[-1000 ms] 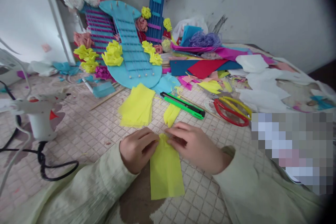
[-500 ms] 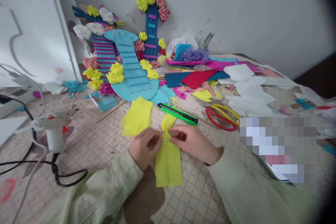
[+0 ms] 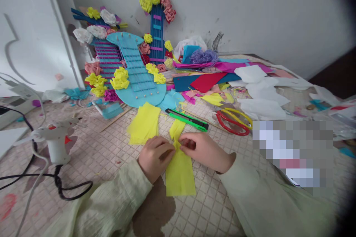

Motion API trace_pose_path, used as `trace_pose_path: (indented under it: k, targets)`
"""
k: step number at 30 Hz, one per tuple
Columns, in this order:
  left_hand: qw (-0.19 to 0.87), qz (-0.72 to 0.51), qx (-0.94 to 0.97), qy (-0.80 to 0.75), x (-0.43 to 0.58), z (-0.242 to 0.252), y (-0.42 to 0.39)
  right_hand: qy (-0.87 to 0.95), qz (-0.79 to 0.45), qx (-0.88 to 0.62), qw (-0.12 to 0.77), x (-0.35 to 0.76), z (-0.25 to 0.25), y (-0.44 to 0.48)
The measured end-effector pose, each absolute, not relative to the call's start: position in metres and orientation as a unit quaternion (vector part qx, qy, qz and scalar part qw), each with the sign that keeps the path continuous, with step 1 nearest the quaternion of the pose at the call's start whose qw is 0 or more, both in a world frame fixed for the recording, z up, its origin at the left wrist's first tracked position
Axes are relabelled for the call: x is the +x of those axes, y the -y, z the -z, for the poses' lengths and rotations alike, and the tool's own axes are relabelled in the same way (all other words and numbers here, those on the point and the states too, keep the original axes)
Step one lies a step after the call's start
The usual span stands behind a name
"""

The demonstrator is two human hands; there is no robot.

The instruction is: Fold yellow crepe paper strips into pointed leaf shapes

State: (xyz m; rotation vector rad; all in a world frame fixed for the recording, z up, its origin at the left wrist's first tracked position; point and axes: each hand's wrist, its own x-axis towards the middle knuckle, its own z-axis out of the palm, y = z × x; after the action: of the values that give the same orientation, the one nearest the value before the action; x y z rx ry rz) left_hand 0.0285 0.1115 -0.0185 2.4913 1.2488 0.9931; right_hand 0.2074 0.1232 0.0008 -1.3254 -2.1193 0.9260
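A strip of yellow crepe paper point(image 3: 180, 177) lies lengthwise before me, gathered narrow and twisted near its upper part. My left hand point(image 3: 156, 158) pinches the gathered spot from the left, fingertips closed on the paper. From the other side my right hand point(image 3: 205, 152) grips the same twist between thumb and fingers. Just beyond the hands rests a green utility knife point(image 3: 187, 119), close to the strip's far end. A stack of yellow crepe paper pieces point(image 3: 144, 124) sits beyond my left hand.
A white glue gun point(image 3: 57, 142) with cables stands at left. Red and yellow scissors point(image 3: 233, 121) lie at right, near white paper scraps point(image 3: 258, 109). Behind, a light-blue cardboard instrument point(image 3: 135, 70) with paper flowers leans beside a dark-blue one point(image 3: 157, 35). Purple yarn point(image 3: 204, 56) sits farther back.
My left fingertips have come slightly right, closer to the right hand at the twist. The strip's near end has shifted a little right. The whole view has moved slightly.
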Motion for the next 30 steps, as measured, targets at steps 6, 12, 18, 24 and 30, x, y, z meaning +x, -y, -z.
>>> trace_pose_path:
  k: [6, 12, 18, 24, 30]
  targets:
    - [0.080, -0.312, 0.858, -0.400, 0.0251, 0.0138, -0.1102, 0.792, -0.302, -0.472, 0.241, 0.2060, 0.0017, -0.1237]
    - [0.089, -0.308, 0.870, -0.375, 0.0244, 0.0146, -0.1116, 0.816, -0.266, -0.455, 0.237, 0.2046, 0.0003, -0.1245]
    - [0.066, -0.310, 0.867, -0.384, 0.0242, 0.0150, -0.1091, 0.825, -0.268, -0.442, 0.231, 0.2051, 0.0009, -0.1235]
    - [0.057, -0.304, 0.864, -0.396, 0.0233, 0.0157, -0.1091, 0.821, -0.277, -0.437, 0.241, 0.2041, 0.0021, -0.1223]
    - [0.069, -0.294, 0.873, -0.383, 0.0226, 0.0179, -0.1085, 0.840, -0.261, -0.420, 0.225, 0.2031, 0.0029, -0.1216]
